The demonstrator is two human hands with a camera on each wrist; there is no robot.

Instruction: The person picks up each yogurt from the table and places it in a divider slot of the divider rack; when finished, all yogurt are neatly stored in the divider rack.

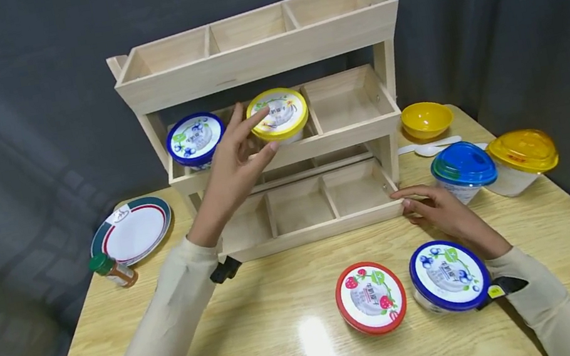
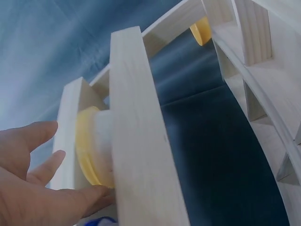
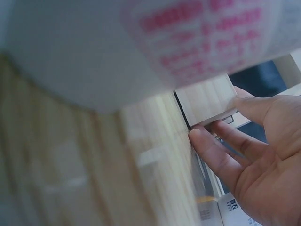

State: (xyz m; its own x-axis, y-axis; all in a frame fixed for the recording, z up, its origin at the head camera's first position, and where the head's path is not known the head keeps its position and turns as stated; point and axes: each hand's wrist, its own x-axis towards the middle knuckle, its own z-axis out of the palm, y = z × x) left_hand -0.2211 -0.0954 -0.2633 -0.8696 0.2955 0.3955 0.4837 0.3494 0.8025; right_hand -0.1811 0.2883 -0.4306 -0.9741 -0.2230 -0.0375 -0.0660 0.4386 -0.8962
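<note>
Pale wooden rack [image 1: 264,57] holds a yellow-lidded tub [image 1: 277,114] and a blue-lidded tub [image 1: 195,139]; a strawberry-printed red-rimmed tub [image 1: 370,297] sits near the table's front edge.

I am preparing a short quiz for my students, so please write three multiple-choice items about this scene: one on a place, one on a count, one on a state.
1. Where does the yellow-lidded tub stand?
A. top shelf of the rack
B. middle shelf of the wooden rack, middle compartment
C. on the table

2. How many flat-lidded tubs with fruit labels rest on the table in front of the rack?
A. two
B. three
C. none

3. What is the right hand doing?
A. lifting the blue-lidded tub
B. holding a spoon
C. resting with straight fingers against the rack's lower right corner

Answers:
1 B: it sits beside the blue-lidded tub, with the left hand at its rim.
2 A: the red-lidded tub and a second blue-lidded tub.
3 C: the fingertips touch the wood and hold nothing.
</note>
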